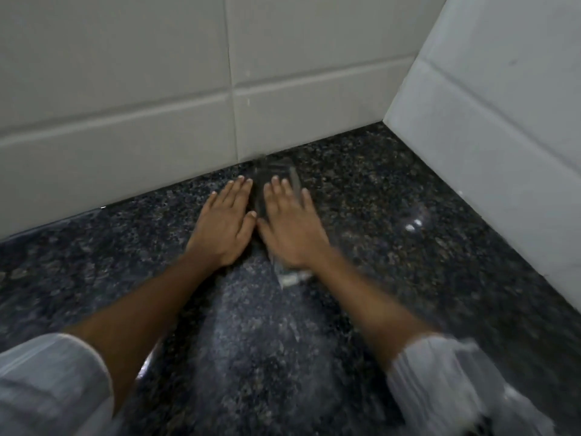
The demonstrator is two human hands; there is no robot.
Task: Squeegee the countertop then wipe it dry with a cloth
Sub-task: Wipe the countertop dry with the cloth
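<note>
Countertop (393, 278): one dark speckled stone surface, meeting two white tiled walls (125, 89) at a far-right corner.
Squeegee (276, 180): one blurred, see-through object lying flat under the hands, near the back wall; its pale near end shows below the right wrist.
Left hand (221, 225): one, fingers straight and together, palm pressed flat, gripping nothing.
Right hand (290, 228): one, fingers extended flat on the squeegee, not curled round it.
Sleeves (47, 382): two, white, pushed up.
Cloth: none identifiable.
</note>
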